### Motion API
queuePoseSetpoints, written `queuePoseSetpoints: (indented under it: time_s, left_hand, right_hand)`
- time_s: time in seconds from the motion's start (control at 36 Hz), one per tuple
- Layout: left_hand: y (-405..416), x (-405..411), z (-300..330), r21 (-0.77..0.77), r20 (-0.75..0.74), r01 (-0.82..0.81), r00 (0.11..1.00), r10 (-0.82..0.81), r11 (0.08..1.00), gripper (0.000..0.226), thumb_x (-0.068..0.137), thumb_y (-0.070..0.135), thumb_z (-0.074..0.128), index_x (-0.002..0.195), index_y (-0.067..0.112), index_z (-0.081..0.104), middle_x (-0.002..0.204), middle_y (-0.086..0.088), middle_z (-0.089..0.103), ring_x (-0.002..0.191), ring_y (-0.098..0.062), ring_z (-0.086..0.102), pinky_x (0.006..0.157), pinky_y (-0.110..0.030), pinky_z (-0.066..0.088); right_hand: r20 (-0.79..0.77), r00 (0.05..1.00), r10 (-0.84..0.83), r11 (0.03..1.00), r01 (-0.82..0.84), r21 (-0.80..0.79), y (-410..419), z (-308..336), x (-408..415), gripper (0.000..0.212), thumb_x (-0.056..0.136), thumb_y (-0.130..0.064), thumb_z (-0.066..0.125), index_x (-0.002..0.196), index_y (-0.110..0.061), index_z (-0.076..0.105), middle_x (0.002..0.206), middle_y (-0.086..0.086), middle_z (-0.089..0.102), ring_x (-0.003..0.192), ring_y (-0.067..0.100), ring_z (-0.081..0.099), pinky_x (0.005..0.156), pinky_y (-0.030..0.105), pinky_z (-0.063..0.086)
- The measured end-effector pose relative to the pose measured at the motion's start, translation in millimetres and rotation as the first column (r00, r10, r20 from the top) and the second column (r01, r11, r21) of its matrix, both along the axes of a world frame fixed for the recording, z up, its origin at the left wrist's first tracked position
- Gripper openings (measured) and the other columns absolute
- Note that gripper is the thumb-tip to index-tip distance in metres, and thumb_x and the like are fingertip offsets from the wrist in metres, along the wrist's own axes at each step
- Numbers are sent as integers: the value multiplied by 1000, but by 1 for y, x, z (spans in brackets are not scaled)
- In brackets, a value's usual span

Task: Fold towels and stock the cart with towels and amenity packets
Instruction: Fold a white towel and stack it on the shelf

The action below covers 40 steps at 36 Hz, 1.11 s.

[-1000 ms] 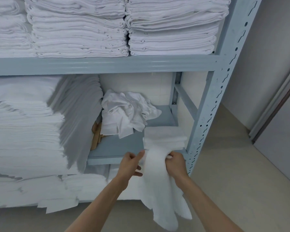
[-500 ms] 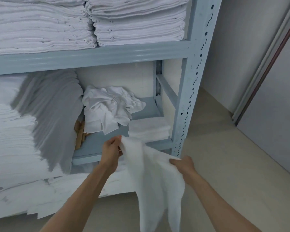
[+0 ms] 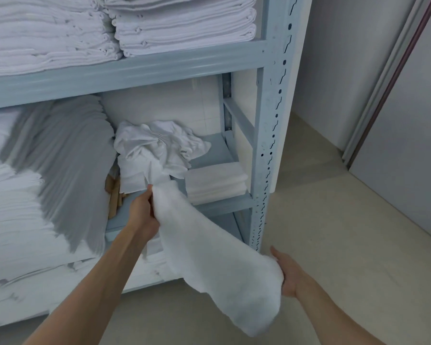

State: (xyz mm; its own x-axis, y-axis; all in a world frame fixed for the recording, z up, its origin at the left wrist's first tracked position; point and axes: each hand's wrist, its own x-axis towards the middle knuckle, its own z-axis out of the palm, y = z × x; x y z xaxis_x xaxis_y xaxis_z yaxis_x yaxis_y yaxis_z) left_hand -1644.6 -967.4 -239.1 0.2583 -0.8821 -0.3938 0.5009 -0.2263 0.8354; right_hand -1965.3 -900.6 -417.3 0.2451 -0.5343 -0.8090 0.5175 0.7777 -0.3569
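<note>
Now the left hand (image 3: 142,212) grips one end of a white towel (image 3: 217,247), fingers curled; the right hand (image 3: 288,272) pinches the other end, folded towels (image 3: 215,181) just beyond.

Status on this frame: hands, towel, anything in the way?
Left hand grips towel top end; right hand holds its lower part. Towel stretched between them, unfolded. Crumpled cloth on shelf behind; path clear.
</note>
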Motion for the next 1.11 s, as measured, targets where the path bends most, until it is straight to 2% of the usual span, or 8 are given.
queuePoseSetpoints:
  time_s: [0.19,0.33,0.42,0.56,0.72,0.89,1.0,1.11]
  left_hand:
    - [-4,19,-1,-18,-75,-28,997,26,999,32,103,28,52,92,11,77,99,-3,75,85,-17,74,65,-29,62]
    - [-1,26,-9,-22,-71,-38,997,37,999,38,103,25,52,80,12,80,87,-3,78,74,-16,75,56,-28,60]
    - [-2,30,-15,17,-70,-59,996,60,998,24,102,25,54,97,9,72,98,-4,74,83,-17,72,67,-31,62]
    - [-2,39,-23,-1,-85,-87,993,87,996,50,101,23,56,56,18,78,71,5,75,64,-10,72,59,-27,61]
    - [-3,51,-22,50,-83,-128,988,132,991,22,100,23,55,83,18,68,82,2,72,70,-13,70,62,-28,59]
    - [-6,68,-20,34,-33,-135,990,136,990,14,98,26,59,96,17,69,90,0,73,80,-16,68,74,-33,58]
    - [-3,79,-24,86,121,-148,983,137,985,13,83,20,79,89,14,69,86,-2,72,74,-17,66,75,-36,56]
    - [0,91,-33,169,213,-197,964,160,966,14,81,1,73,81,8,62,83,-9,59,70,-22,57,60,-34,50]
  right_hand:
    - [132,864,-486,873,486,31,-19,4,-14,44,106,-32,30,133,-5,53,110,24,68,109,38,58,101,45,41]
    - [190,821,-538,827,558,-69,-26,24,-25,31,78,-3,50,99,-7,73,87,18,75,73,35,73,63,45,59]
    - [133,826,-548,820,562,-107,-30,35,-31,27,85,-2,51,106,-12,65,83,15,72,74,32,69,58,41,60]
    - [78,867,-491,854,497,-150,-39,41,-43,20,87,-8,56,106,-8,63,84,13,70,79,28,65,66,39,58]
    - [-69,984,-166,986,163,-44,-40,41,-42,34,95,-29,60,106,1,71,107,17,74,90,32,72,83,50,52]
    - [-226,965,-135,990,141,13,-51,42,-29,15,94,-7,52,88,2,63,60,14,70,43,27,66,38,41,53]
    - [-243,953,-180,980,195,41,-61,45,-26,19,94,-14,57,79,-3,61,51,12,66,36,24,62,35,41,51]
    - [-239,962,-132,987,149,54,-61,48,-25,7,87,-8,66,83,-3,63,58,12,70,42,25,66,44,43,56]
